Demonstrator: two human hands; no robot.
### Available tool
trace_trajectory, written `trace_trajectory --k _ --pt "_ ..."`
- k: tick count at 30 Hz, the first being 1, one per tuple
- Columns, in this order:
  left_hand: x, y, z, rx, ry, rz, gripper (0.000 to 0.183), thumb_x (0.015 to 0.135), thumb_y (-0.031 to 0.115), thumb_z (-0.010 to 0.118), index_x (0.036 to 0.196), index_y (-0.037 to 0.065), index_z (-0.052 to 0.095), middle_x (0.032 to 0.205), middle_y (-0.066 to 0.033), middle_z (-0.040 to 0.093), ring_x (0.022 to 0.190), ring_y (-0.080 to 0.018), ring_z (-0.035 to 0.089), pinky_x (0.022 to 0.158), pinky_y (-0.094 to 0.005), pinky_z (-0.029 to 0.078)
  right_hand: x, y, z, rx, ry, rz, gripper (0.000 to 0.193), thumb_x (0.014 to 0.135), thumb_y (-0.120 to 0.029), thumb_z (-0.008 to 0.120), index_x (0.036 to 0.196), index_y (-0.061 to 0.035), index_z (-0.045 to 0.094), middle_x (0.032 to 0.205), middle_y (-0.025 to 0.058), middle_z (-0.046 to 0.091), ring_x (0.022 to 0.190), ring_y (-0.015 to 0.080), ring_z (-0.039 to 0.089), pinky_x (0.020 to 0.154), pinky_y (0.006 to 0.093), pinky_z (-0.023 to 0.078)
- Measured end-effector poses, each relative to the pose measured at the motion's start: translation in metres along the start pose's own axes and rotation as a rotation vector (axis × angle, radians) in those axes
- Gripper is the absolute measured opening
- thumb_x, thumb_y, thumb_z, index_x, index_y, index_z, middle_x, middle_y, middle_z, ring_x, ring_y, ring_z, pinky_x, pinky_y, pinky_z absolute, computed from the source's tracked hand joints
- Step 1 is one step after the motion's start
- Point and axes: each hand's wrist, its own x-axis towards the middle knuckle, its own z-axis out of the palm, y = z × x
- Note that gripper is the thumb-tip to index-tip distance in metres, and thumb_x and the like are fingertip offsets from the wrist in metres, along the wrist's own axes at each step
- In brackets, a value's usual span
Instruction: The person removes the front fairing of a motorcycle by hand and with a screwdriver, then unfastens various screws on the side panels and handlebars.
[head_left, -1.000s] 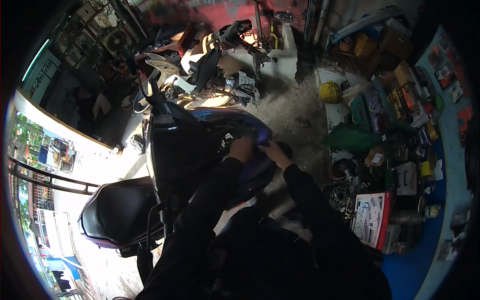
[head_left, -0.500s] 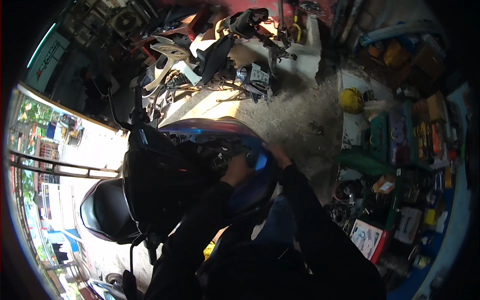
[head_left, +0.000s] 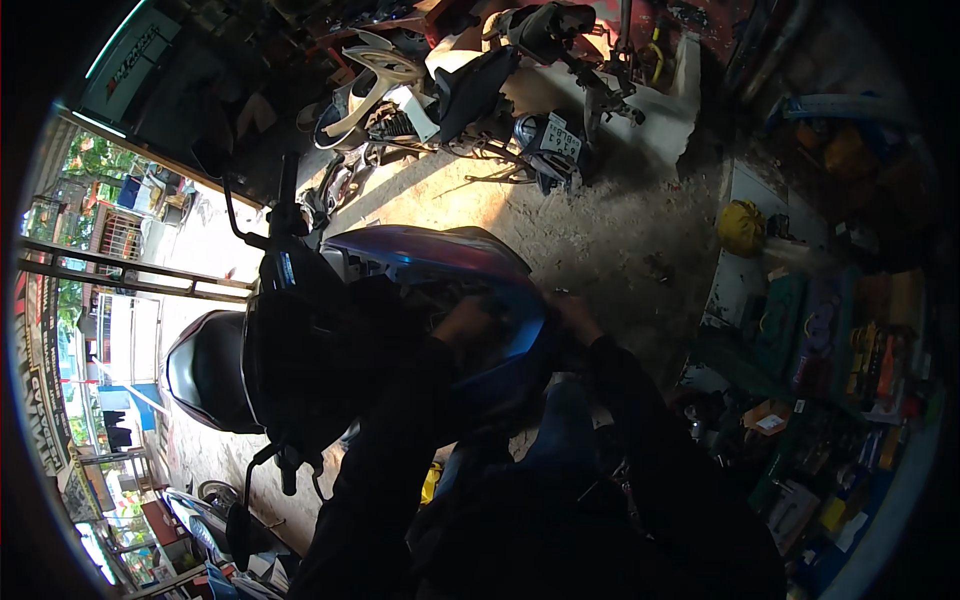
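Observation:
A scooter point(head_left: 300, 350) with a dark body stands in front of me, its front toward the right. Its blue-purple front body panel point(head_left: 440, 245) curves around an opening with dark parts inside. My left hand point(head_left: 468, 322) reaches into that opening beside the panel's inner face; its fingers are lost in shadow. Just off the panel's right end, my right hand point(head_left: 578, 320) is closed, with a small glint at its fingertips. What it grips is too small and dark to name. The black seat point(head_left: 212, 370) lies at the left.
Beyond the scooter, a partly stripped motorcycle point(head_left: 470, 110) stands on the concrete floor point(head_left: 620, 240). At the right are a yellow bundle point(head_left: 742, 228), a green case point(head_left: 782, 312) and several boxes and tools. Mirrors point(head_left: 238, 535) stick out from the handlebar. Another motorbike point(head_left: 200, 520) is at lower left.
My right hand has come away from the panel's edge, slightly to the right, and its fingers have closed. My left hand stays inside the opening. The whole view has shifted and tilted slightly.

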Motion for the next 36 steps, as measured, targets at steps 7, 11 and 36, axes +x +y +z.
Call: trace_trajectory --k 7,11,36 --pt "-0.003 0.018 0.002 -0.128 -0.04 -0.121 0.025 0.084 0.011 0.055 0.107 0.003 0.063 0.099 -0.013 0.066 0.087 -0.0207 0.062 0.078 -0.0365 0.049 0.02 0.013 -0.01 -0.135 0.0 0.085 0.037 0.083 -0.044 0.065 0.1 -0.0101 0.067 0.084 -0.0021 0.062 0.07 0.0089 0.055 0.056 0.0252 0.042" --pt "-0.015 0.05 -0.003 -0.336 -0.067 -0.248 0.019 0.086 0.01 0.053 0.101 0.003 0.063 0.089 -0.0084 0.065 0.077 -0.016 0.06 0.067 -0.0337 0.049 0.025 0.024 -0.014 -0.111 -0.042 0.07 0.035 0.086 -0.041 0.062 0.103 -0.0102 0.066 0.088 -0.0021 0.062 0.073 0.0086 0.055 0.057 0.024 0.041" --pt "-0.005 0.009 -0.005 -0.116 -0.091 -0.078 0.027 0.081 0.011 0.058 0.106 0.002 0.063 0.094 -0.0117 0.067 0.083 -0.0184 0.063 0.074 -0.0348 0.051 0.031 0.055 -0.009 0.008 0.087 0.125 0.043 0.09 -0.04 0.057 0.105 -0.0012 0.064 0.098 0.0063 0.066 0.087 0.0157 0.061 0.075 0.0298 0.047"
